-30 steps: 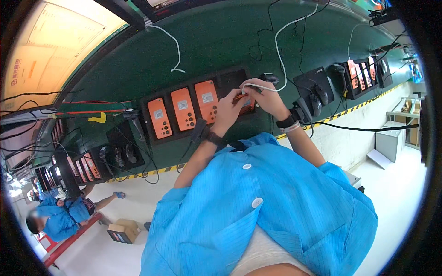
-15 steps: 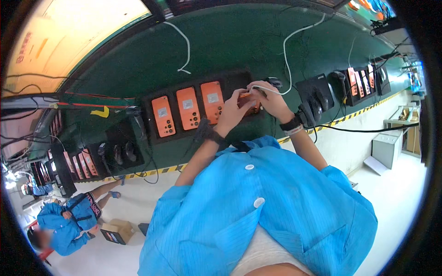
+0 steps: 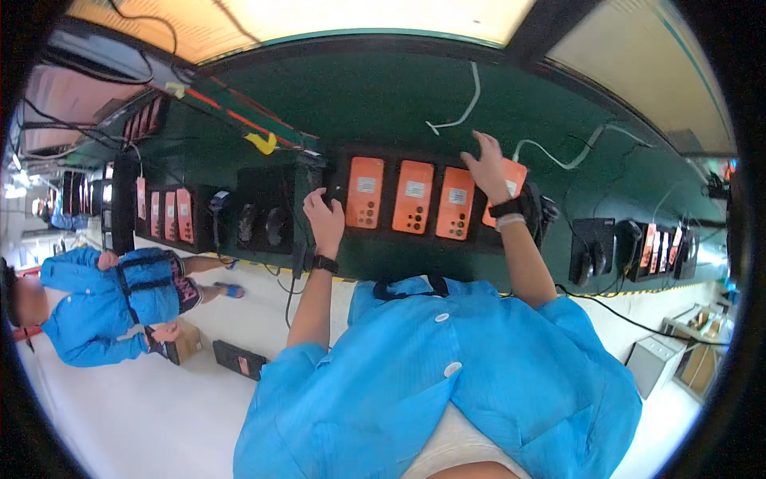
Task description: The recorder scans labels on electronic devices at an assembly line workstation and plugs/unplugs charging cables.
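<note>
Now that the widely spread right hand (image 3: 488,174) and loosely uncurled left hand (image 3: 325,223) have parted, the orange rectangular phone (image 3: 515,175), partly covered, seems released at the black rectangular tray (image 3: 388,188)'s right end.

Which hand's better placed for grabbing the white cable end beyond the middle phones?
Probably your right hand: it's nearer the white cable tip; your left hand is farther, by the left edge of the black tray.

"What colour are the phones (image 3: 413,180)?"
"Orange, with pale labels (image 3: 457,196) and dark lenses (image 3: 416,219), against a black tray (image 3: 388,203)."
"And the bench (image 3: 383,104)?"
"Dark green, its edge (image 3: 638,290) striped yellow and black."
"The wearer's jacket (image 3: 455,343)?"
"Bright blue, faintly striped, with white buttons (image 3: 453,370)."
</note>
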`<state>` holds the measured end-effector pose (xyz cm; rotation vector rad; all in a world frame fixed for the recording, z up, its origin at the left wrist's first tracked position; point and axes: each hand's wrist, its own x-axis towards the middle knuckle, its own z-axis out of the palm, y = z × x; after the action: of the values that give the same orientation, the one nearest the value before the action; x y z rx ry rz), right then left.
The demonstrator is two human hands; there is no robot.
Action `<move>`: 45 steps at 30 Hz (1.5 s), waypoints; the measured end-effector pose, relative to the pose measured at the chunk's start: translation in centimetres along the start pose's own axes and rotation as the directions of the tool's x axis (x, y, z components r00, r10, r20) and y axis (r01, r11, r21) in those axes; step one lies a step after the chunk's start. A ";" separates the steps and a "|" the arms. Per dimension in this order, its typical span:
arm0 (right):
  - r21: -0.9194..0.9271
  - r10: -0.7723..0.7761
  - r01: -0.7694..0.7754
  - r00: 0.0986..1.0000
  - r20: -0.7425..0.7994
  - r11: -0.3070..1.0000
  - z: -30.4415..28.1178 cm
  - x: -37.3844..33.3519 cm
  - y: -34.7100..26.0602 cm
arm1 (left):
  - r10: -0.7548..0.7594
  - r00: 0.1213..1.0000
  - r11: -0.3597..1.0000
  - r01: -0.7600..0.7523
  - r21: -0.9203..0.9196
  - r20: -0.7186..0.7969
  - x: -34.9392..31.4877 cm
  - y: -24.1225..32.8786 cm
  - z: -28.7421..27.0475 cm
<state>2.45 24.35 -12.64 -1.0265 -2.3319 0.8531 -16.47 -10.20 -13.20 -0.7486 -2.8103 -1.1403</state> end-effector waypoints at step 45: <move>-0.418 -0.399 0.439 0.898 0.183 0.796 14.9 -4.7 -12.2 | -0.131 0.490 0.662 0.690 -0.292 0.862 3.9 2.7 -7.1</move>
<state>-9.72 8.91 -15.46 -0.5824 -2.7538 0.1826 -19.83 -11.60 -5.46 -0.6395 -3.4700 -2.4894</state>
